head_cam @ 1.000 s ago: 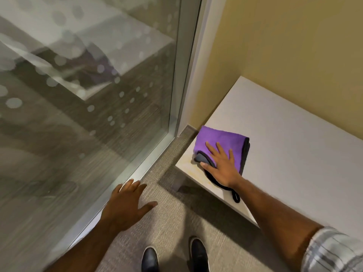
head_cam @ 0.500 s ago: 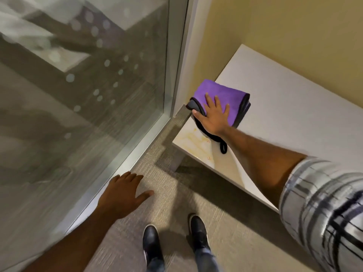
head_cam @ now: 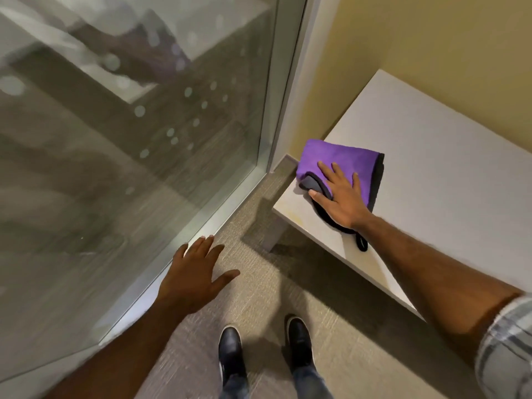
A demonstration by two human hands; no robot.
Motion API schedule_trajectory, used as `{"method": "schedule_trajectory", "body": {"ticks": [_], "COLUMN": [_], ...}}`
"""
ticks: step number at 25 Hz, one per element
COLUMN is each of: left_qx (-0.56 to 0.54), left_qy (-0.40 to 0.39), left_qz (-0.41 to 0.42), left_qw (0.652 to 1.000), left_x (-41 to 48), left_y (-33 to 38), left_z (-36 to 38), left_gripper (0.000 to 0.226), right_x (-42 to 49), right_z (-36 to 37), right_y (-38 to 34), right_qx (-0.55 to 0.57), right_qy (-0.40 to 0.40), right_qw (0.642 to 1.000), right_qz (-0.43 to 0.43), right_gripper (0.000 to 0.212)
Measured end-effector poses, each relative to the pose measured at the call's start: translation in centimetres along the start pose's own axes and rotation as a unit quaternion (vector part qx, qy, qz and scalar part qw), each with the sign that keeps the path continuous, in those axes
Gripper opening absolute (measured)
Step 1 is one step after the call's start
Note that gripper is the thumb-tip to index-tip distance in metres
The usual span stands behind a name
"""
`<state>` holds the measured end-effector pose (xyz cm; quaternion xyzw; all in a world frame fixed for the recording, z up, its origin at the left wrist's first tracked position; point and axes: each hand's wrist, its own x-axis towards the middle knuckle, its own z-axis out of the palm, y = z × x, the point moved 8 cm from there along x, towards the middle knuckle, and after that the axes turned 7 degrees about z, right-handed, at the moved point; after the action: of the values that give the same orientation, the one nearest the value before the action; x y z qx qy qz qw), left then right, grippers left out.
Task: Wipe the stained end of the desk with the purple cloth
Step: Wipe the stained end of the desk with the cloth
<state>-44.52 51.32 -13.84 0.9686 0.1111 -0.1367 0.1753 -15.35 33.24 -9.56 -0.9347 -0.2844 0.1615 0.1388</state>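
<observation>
Your right hand (head_cam: 341, 197) presses flat on the cloth (head_cam: 345, 165) to scrub the surface (head_cam: 431, 168) end; your left hand (head_cam: 193, 277) hangs spread, holding nothing.

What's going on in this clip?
A person is wiping the end of a white desk with a folded purple cloth. The right hand lies flat on the cloth, pressing it down near the desk's corner. A faint yellowish stain shows on the bare corner in front of the cloth, so that patch looks unfinished. The left hand hangs open and empty over the carpet beside a glass wall.
</observation>
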Motion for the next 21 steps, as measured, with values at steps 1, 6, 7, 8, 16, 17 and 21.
{"method": "schedule_trajectory", "body": {"ticks": [1, 6, 7, 8, 16, 17, 21], "left_qx": [-0.002, -0.016, -0.026, -0.036, -0.044, -0.040, -0.061], "left_qy": [0.000, -0.014, -0.014, -0.013, -0.003, -0.005, -0.003], "left_qz": [-0.010, -0.035, -0.038, -0.042, -0.060, -0.063, -0.087], "left_qw": [1.000, 0.999, 0.999, 0.998, 0.997, 0.997, 0.994], "left_x": [-0.1, -0.2, -0.4, -0.6, -1.8, -1.9, -1.9], "left_y": [-0.5, -1.7, -1.8, -1.8, -3.4, -3.7, -3.7], "left_z": [0.3, 1.6, 1.7, 1.6, 1.4, 1.6, 2.4], "left_gripper": [0.092, 0.088, 0.089, 0.090, 0.086, 0.086, 0.090], "right_x": [1.0, -2.1, -4.1, -5.8, -2.4, -1.2, -1.3], "right_z": [0.1, 3.6, 4.0, 4.0, 1.0, 1.3, 3.2], "right_y": [-1.2, -7.7, -7.7, -7.0, -0.3, -1.4, -6.5], "right_qx": [-0.010, -0.100, -0.116, -0.123, -0.053, -0.070, -0.103], "right_qy": [0.001, -0.067, -0.068, -0.063, 0.021, 0.024, -0.015], "right_qw": [1.000, 0.979, 0.969, 0.961, 0.998, 0.997, 0.988], "right_qz": [0.010, -0.162, -0.207, -0.239, -0.027, -0.010, -0.115], "right_gripper": [0.070, 0.071, 0.067, 0.062, 0.072, 0.072, 0.059]}}
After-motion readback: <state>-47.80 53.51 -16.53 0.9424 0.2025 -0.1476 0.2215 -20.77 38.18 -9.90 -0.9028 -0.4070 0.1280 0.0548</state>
